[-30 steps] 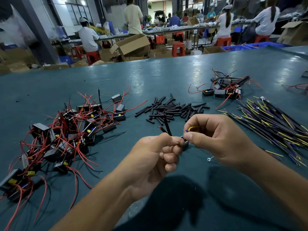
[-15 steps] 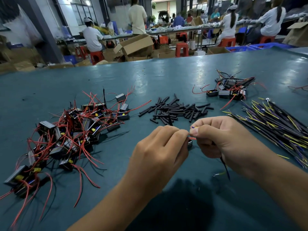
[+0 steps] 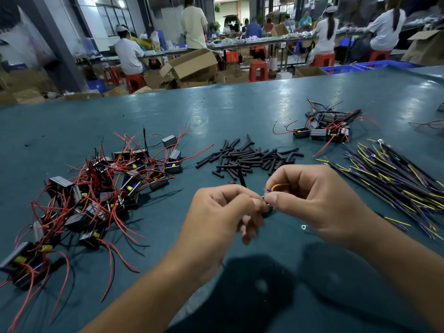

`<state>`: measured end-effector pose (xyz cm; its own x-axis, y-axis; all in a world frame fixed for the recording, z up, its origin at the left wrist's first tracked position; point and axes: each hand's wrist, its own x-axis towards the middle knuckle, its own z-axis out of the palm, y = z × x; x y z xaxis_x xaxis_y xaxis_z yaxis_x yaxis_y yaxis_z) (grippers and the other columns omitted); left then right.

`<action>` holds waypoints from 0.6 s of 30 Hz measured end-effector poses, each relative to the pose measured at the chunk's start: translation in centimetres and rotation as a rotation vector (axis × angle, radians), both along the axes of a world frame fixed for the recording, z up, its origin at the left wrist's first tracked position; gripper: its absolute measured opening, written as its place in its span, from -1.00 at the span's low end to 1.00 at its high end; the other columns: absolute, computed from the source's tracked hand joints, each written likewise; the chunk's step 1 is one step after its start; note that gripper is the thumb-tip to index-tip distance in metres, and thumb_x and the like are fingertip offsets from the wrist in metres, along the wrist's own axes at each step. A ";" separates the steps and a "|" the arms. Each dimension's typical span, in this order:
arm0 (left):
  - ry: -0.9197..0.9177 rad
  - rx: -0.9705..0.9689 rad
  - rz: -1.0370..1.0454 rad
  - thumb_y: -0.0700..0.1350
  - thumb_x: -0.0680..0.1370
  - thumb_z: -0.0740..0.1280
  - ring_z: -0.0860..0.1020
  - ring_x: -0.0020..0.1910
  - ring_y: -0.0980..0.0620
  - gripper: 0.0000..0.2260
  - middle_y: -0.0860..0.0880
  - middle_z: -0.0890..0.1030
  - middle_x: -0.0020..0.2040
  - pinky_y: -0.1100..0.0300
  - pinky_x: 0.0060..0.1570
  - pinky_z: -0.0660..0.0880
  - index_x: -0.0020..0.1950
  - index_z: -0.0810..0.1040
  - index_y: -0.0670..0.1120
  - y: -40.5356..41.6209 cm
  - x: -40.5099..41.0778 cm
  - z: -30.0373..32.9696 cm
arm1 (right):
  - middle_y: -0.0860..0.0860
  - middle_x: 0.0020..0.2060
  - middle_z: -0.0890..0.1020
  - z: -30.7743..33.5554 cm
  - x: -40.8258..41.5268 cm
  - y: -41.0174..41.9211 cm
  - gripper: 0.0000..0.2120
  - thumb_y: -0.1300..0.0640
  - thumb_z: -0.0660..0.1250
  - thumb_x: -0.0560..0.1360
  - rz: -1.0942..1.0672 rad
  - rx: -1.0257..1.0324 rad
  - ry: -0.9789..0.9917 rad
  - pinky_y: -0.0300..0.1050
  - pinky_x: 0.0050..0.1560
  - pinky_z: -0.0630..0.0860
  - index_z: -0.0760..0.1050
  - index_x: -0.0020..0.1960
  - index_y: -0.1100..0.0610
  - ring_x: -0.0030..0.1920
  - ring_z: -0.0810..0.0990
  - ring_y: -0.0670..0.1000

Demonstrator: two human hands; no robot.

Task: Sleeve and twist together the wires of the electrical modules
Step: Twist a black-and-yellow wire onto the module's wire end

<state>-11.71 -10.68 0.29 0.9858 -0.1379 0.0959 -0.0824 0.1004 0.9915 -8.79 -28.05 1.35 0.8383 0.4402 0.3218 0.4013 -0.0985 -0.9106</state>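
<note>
My left hand and my right hand meet above the teal table, fingertips almost touching. Between them they pinch a small dark module, mostly hidden, and its thin wires. A yellow wire loops out by my right thumb, with a blue strand beside it. A black sleeve with a red wire end sticks up behind my left fingers. A small ring terminal hangs under my right hand.
A tangle of modules with red wires covers the left. Loose black sleeves lie at the centre. Several wired modules sit at the back right, yellow-and-purple wires at the right. People work at benches behind.
My hands have turned against each other on the wires. The yellow loop shows again at my right thumb, and the sleeve stands up behind my left fingers. The camera tilted slightly.
</note>
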 end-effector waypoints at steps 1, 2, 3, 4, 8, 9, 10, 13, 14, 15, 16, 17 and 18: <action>0.156 -0.116 -0.078 -0.21 0.37 0.31 0.38 -0.55 0.07 -0.86 -0.06 0.51 -0.45 0.29 -0.55 0.33 -0.34 0.65 -0.13 0.0 0.0 0.1 | 0.13 -0.38 0.59 -0.1 0.0 -0.1 -0.95 0.15 0.42 0.42 -0.014 -0.029 -0.040 -0.30 -0.35 0.41 0.57 -0.21 0.12 -0.36 0.48 -0.11; 0.294 -0.210 -0.144 -0.18 0.35 0.31 0.35 -0.56 0.11 -0.87 -0.02 0.48 -0.45 0.31 -0.58 0.30 -0.35 0.63 -0.11 0.0 0.1 0.2 | 0.16 -0.34 0.62 -0.2 0.0 -0.2 -0.95 0.14 0.41 0.42 -0.030 -0.056 -0.079 -0.22 -0.33 0.44 0.57 -0.19 0.10 -0.34 0.51 -0.08; 0.379 -0.269 -0.186 -0.17 0.34 0.32 0.32 -0.56 0.13 -0.88 0.00 0.46 -0.45 0.32 -0.59 0.27 -0.36 0.63 -0.10 0.0 0.1 0.3 | 0.15 -0.32 0.63 -0.2 -0.1 -0.2 -0.95 0.13 0.41 0.42 -0.045 -0.076 -0.110 -0.16 -0.32 0.46 0.57 -0.19 0.10 -0.34 0.52 -0.06; 0.401 -0.291 -0.202 -0.16 0.35 0.32 0.32 -0.56 0.14 -0.88 0.01 0.46 -0.45 0.32 -0.59 0.27 -0.36 0.62 -0.09 0.0 0.1 0.2 | 0.14 -0.32 0.64 -0.3 -0.1 -0.2 -0.96 0.13 0.41 0.42 -0.055 -0.088 -0.129 -0.12 -0.31 0.47 0.57 -0.19 0.09 -0.34 0.53 -0.05; -0.076 0.047 0.042 -0.17 0.45 0.37 0.50 -0.49 0.05 -0.90 -0.03 0.60 -0.38 0.24 -0.47 0.45 -0.23 0.66 -0.12 0.1 0.1 -0.6 | -0.04 -0.47 0.49 -0.1 0.3 -0.2 -0.89 0.21 0.45 0.46 -0.060 -0.059 -0.059 -0.37 -0.42 0.32 0.55 -0.22 0.13 -0.45 0.38 -0.18; -0.282 0.214 0.133 -0.16 0.47 0.40 0.55 -0.43 0.05 -0.94 0.00 0.63 -0.34 0.21 -0.40 0.51 -0.17 0.66 -0.12 0.3 0.1 -0.8 | -0.08 -0.51 0.43 -0.1 0.4 -0.3 -0.86 0.26 0.45 0.48 -0.072 -0.043 -0.015 -0.40 -0.47 0.26 0.55 -0.23 0.15 -0.50 0.31 -0.19; -0.485 0.383 0.214 -0.15 0.49 0.42 0.59 -0.36 0.07 -0.95 0.04 0.65 -0.29 0.20 -0.32 0.54 -0.12 0.67 -0.11 0.5 0.2 -1.1 | -0.10 -0.54 0.40 -0.1 0.4 -0.3 -0.85 0.29 0.42 0.50 -0.086 -0.022 0.038 -0.40 -0.52 0.21 0.54 -0.23 0.16 -0.54 0.26 -0.19; -0.924 0.713 0.351 -0.21 0.52 0.41 0.60 -0.24 0.09 -0.93 0.02 0.66 -0.16 0.25 -0.18 0.54 -0.04 0.69 -0.15 0.8 0.2 -1.5 | -0.06 -0.56 0.36 0.0 0.3 -0.1 -0.84 0.29 0.37 0.51 -0.102 0.044 0.184 -0.34 -0.59 0.15 0.54 -0.25 0.18 -0.59 0.20 -0.13; -1.001 0.765 0.373 -0.23 0.54 0.40 0.60 -0.23 0.06 -0.92 -0.01 0.66 -0.14 0.26 -0.17 0.53 -0.04 0.69 -0.17 0.7 0.2 -1.6 | -0.04 -0.56 0.36 0.2 0.2 -0.1 -0.83 0.29 0.37 0.51 -0.103 0.056 0.216 -0.33 -0.59 0.14 0.54 -0.26 0.17 -0.58 0.20 -0.11; -1.048 0.801 0.391 -0.24 0.55 0.39 0.60 -0.23 0.04 -0.92 -0.03 0.66 -0.13 0.23 -0.16 0.54 -0.04 0.69 -0.19 0.6 0.3 -1.8 | -0.03 -0.55 0.35 0.3 0.0 0.0 -0.81 0.29 0.37 0.51 -0.102 0.065 0.246 -0.32 -0.59 0.13 0.55 -0.28 0.15 -0.57 0.19 -0.10; -1.077 0.825 0.408 -0.23 0.57 0.38 0.60 -0.23 0.01 -0.91 -0.05 0.66 -0.13 0.19 -0.16 0.55 -0.04 0.69 -0.20 0.5 0.3 -1.9 | -0.03 -0.55 0.35 0.4 -0.1 0.0 -0.79 0.29 0.37 0.50 -0.100 0.072 0.274 -0.31 -0.58 0.13 0.55 -0.29 0.14 -0.56 0.18 -0.09; -1.100 0.842 0.425 -0.23 0.58 0.38 0.61 -0.23 -0.01 -0.90 -0.05 0.66 -0.14 0.16 -0.17 0.55 -0.05 0.69 -0.20 0.5 0.4 -2.0 | -0.03 -0.55 0.34 0.5 -0.2 0.0 -0.78 0.29 0.36 0.50 -0.094 0.076 0.300 -0.30 -0.58 0.12 0.55 -0.30 0.12 -0.56 0.17 -0.09; -1.119 0.856 0.440 -0.22 0.59 0.37 0.60 -0.23 -0.02 -0.89 -0.06 0.66 -0.14 0.13 -0.18 0.55 -0.06 0.68 -0.21 0.5 0.5 -2.1 | -0.04 -0.55 0.33 0.5 -0.2 0.0 -0.78 0.29 0.36 0.51 -0.087 0.079 0.322 -0.31 -0.57 0.11 0.55 -0.30 0.12 -0.56 0.17 -0.09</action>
<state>-11.25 -10.19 -1.78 0.4323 -0.2593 0.8637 -0.6955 -0.7054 0.1363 -9.03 -28.00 1.88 0.9357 0.3469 0.0650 0.0853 -0.0435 -0.9954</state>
